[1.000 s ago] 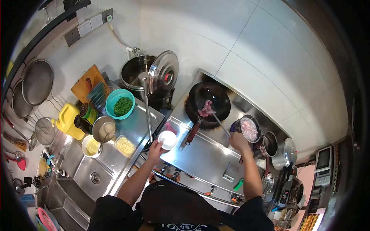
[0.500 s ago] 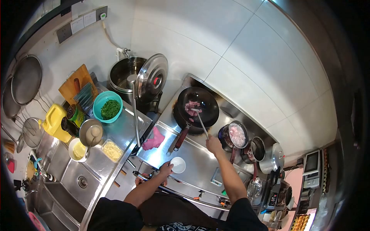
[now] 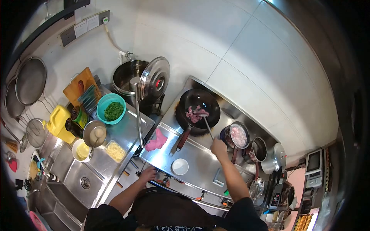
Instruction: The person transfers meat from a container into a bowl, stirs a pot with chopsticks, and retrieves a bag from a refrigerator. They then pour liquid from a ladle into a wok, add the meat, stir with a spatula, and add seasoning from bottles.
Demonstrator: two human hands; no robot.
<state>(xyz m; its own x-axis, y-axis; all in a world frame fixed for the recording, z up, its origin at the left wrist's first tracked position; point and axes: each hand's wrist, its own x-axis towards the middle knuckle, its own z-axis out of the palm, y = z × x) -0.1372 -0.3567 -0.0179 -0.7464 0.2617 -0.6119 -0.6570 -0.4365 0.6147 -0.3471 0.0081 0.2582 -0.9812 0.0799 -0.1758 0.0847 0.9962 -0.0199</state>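
Observation:
My right hand (image 3: 219, 148) is closed around the handle of a long spatula (image 3: 208, 126). Its head rests among pinkish meat pieces (image 3: 195, 114) in a dark wok (image 3: 211, 101) on the stove. My left hand (image 3: 147, 175) is empty of the bowl and sits at the stove's front edge, close to the control knobs (image 3: 165, 181); its fingers are too small and partly hidden to read. A small white bowl (image 3: 180, 166) stands on the steel stove top, right of that hand. Behind the bowl lies a pink cloth (image 3: 156, 140), left of the wok's handle (image 3: 184, 139).
Right of the wok are a pan of pale pink food (image 3: 238, 135), another pot (image 3: 258, 149) and a lidded pot (image 3: 274, 158). At left, the counter bears a teal bowl of chopped greens (image 3: 113, 111), a tub of minced garlic-like food (image 3: 115, 151) and a yellow jug (image 3: 58, 124).
My left hand has let go of the white bowl on the stove top and moved left to the front edge. The spatula head has shifted right in the wok, and the meat is more gathered.

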